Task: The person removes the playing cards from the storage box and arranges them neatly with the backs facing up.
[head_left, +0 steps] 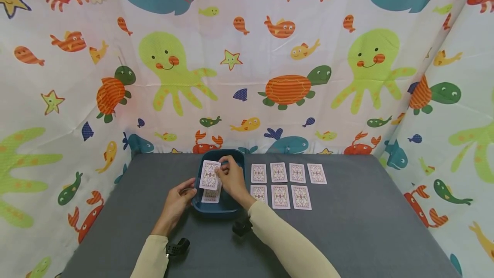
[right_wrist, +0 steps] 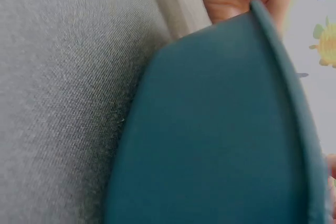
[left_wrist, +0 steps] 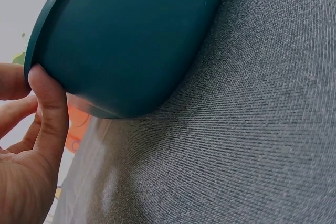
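Observation:
A dark teal plastic bin [head_left: 216, 214] stands on the grey table. My left hand [head_left: 176, 203] pinches its left rim, the thumb [left_wrist: 50, 103] against the outer wall and the other fingers at the edge. Over the bin, my right hand [head_left: 233, 179] holds a playing card [head_left: 209, 175] by its right side, patterned back facing up. Below it, another playing card [head_left: 210, 196] lies inside the bin, partly covered by the held one. In the right wrist view the bin's wall [right_wrist: 210, 129] fills the middle, and only a bit of my right hand shows at the right edge.
Right of the bin, playing cards lie back up in two rows, a far row [head_left: 278, 172] and a near row [head_left: 280, 197]. A curtain [head_left: 231, 85] printed with sea animals hangs behind and along the sides of the grey table [head_left: 359, 226].

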A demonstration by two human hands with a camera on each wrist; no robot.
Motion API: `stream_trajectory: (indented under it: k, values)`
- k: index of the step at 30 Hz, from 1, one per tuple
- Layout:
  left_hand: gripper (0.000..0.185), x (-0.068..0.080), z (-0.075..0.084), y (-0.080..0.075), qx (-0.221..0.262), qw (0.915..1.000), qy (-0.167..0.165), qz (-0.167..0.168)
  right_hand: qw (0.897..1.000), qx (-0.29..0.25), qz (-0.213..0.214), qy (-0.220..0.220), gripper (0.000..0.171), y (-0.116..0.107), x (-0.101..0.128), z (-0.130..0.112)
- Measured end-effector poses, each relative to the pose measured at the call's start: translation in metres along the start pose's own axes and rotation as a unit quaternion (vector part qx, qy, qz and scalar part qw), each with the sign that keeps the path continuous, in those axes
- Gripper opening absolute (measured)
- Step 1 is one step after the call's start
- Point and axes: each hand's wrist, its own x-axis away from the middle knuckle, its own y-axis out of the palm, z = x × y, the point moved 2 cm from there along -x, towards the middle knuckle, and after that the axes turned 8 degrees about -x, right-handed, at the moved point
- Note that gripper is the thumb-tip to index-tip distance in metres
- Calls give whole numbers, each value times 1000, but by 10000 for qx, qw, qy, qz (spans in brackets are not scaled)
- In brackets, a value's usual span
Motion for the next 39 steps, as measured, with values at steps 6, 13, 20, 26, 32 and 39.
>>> stream_trajectory:
  k: [6, 13, 20, 26, 32, 39]
  values:
    - [46, 1, 1, 1, -10, 10000, 14, -6, 9996, -237, 51, -120, 25, -16, 11, -5]
    - [46, 1, 1, -5, -178, 9998, 5, 54, 9990, -386, 220, 52, 27, -31, 19, -10]
    - [46, 0, 2, -3, -186, 9998, 24, 40, 9981, -504, 314, 151, 27, -57, 27, -9]
    - [45, 1, 1, -1, -179, 9998, -64, 43, 9974, -542, 393, 259, 27, -78, 39, -4]
    - [45, 2, 0, 0, -169, 9998, -49, 31, 9968, -550, 511, 289, 28, -95, 50, 4]
    - [46, 1, 1, 0, -166, 9999, -39, 25, 9959, -608, 590, 311, 28, -116, 60, 13]
